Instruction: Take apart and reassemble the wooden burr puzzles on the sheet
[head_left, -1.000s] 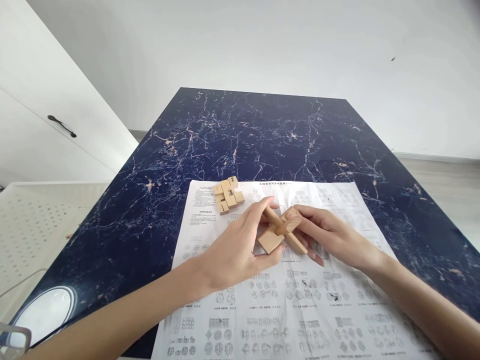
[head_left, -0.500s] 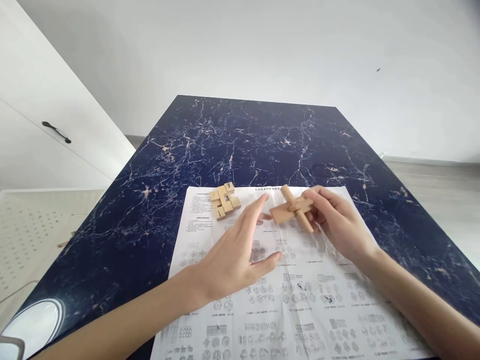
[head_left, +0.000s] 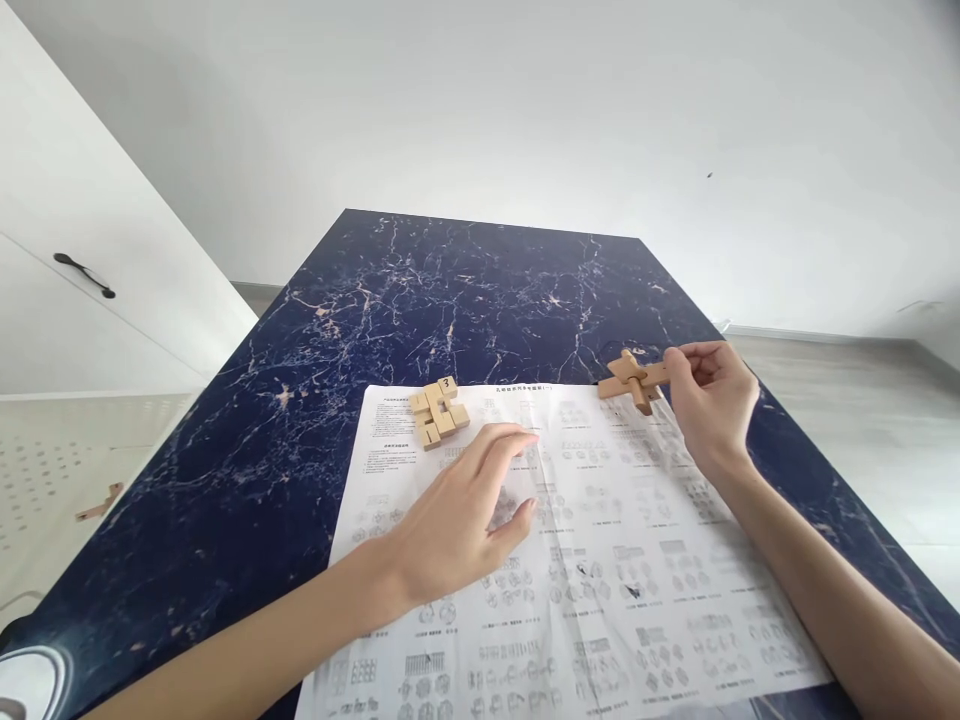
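Observation:
My right hand (head_left: 711,400) holds a small wooden cross-shaped puzzle (head_left: 634,378) by one end, lifted over the far right corner of a printed instruction sheet (head_left: 570,560). My left hand (head_left: 457,520) rests flat on the sheet near its middle, fingers spread, holding nothing. A second wooden puzzle of interlocked blocks (head_left: 437,411), one block marked 3, lies on the sheet's far left corner, just beyond my left fingertips.
The sheet lies on a dark blue marbled table (head_left: 465,290). A white cabinet with a black handle (head_left: 82,275) stands to the left, above a white perforated surface (head_left: 45,470). A white wall is behind; grey floor lies to the right.
My right hand carried the cross puzzle away to the far right. My left hand let go of it and came down flat on the sheet. The view drifted right.

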